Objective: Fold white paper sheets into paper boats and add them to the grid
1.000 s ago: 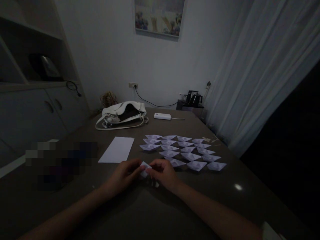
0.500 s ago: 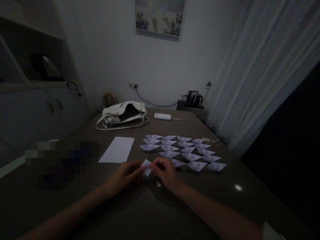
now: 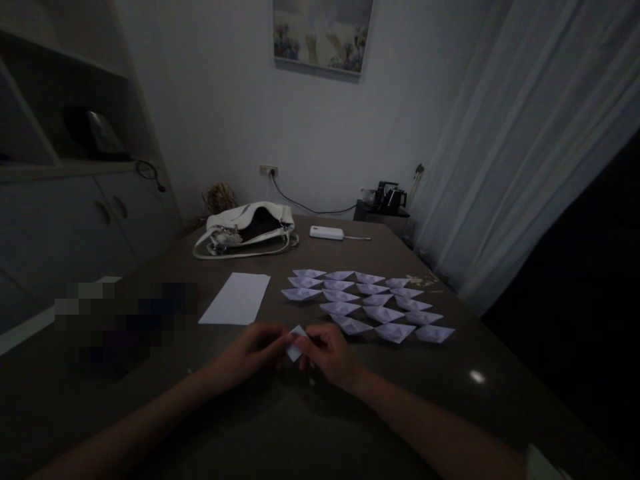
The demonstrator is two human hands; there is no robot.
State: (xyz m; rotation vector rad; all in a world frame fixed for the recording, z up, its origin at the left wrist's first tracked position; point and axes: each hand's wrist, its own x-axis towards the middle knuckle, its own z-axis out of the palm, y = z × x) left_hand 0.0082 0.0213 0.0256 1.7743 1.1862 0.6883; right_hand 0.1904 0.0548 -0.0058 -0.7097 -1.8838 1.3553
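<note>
Between my two hands is a small folded piece of white paper [image 3: 296, 351], diamond-shaped from here. My left hand [image 3: 260, 347] pinches its left side with thumb and fingers. On the right side, my right hand [image 3: 330, 352] grips it the same way, the thumb lying across its face. Just beyond my right hand stand several rows of white folded paper boats [image 3: 395, 332]. A stack of white paper sheets [image 3: 235, 300] lies on the table past my left hand. My fingers hide the edges of the folded paper.
A white handbag [image 3: 245, 220] rests at the table's far left, beside a white power bank [image 3: 327, 233] with a short cable. Small scraps [image 3: 423, 281] lie by the right edge of the dark table [image 3: 300, 433]. A blurred patch [image 3: 130, 327] covers things at left.
The folded paper has turned between my fingers and now shows a full diamond. My right hand's fingers have moved lower behind it, uncovering the boat beyond. The view has shifted slightly.
</note>
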